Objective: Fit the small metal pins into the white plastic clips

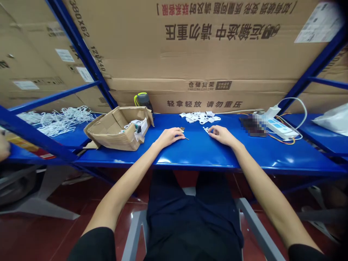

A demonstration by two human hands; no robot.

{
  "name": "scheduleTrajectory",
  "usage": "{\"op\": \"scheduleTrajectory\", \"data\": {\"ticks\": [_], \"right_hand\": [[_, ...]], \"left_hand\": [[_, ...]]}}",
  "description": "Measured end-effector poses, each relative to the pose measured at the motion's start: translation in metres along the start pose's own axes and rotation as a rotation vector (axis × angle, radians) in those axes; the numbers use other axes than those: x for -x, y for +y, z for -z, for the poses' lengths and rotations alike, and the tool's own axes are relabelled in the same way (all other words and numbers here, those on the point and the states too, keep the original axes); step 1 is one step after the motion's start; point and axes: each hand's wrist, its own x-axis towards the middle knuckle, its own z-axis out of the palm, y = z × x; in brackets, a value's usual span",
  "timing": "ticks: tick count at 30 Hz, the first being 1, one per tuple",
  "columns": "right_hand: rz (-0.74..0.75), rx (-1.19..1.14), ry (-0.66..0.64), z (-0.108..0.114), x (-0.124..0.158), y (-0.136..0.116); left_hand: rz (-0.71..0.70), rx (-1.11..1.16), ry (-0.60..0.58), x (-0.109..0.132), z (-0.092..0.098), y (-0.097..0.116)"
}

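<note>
Two bare hands are shown palm down on the blue steel shelf (252,154), with the fingers narrowly curled. The left hand (170,137) is placed beside a small brass pin (186,138), which projects from beneath its fingertips; whether the pin is gripped cannot be told. Small brass pieces (182,128) are seen just beyond these fingertips. The right hand (221,136) is placed against a small cluster of white plastic pieces (206,129), but whether any piece is held cannot be told.

A larger group of white plastic parts (199,117) is laid out farther back, between the hands. To the left, an opened cardboard box (119,136) containing white parts is positioned, with a bundle of white plastic loops (57,121) beyond it. A dark bottle (143,101) stands behind the box. To the right, a pixelated object (254,125) lies beside a white power strip (282,128) with coloured wires. A white plastic bag (333,119) is seen at the far right. Part of another person's hand (3,146) is visible at the left edge.
</note>
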Motion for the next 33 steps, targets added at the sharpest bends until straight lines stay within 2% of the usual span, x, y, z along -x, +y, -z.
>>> {"op": "scheduleTrajectory", "data": {"ticks": [7, 14, 20, 25, 33], "right_hand": [[0.088, 0.045, 0.027, 0.0, -0.001, 0.002], [0.095, 0.072, 0.046, -0.002, -0.002, 0.005], [0.072, 0.078, 0.067, -0.003, -0.002, 0.007], [0.062, 0.094, 0.072, -0.002, -0.002, 0.007], [0.042, 0.098, 0.081, -0.003, -0.003, 0.008]], "left_hand": [[-0.028, 0.025, -0.018, -0.001, -0.002, 0.0], [-0.025, 0.041, -0.035, -0.001, -0.002, 0.0], [0.011, 0.113, -0.001, 0.002, 0.004, 0.001], [0.086, 0.104, 0.087, 0.004, 0.009, 0.001], [0.012, 0.032, -0.043, 0.002, 0.004, 0.008]]}}
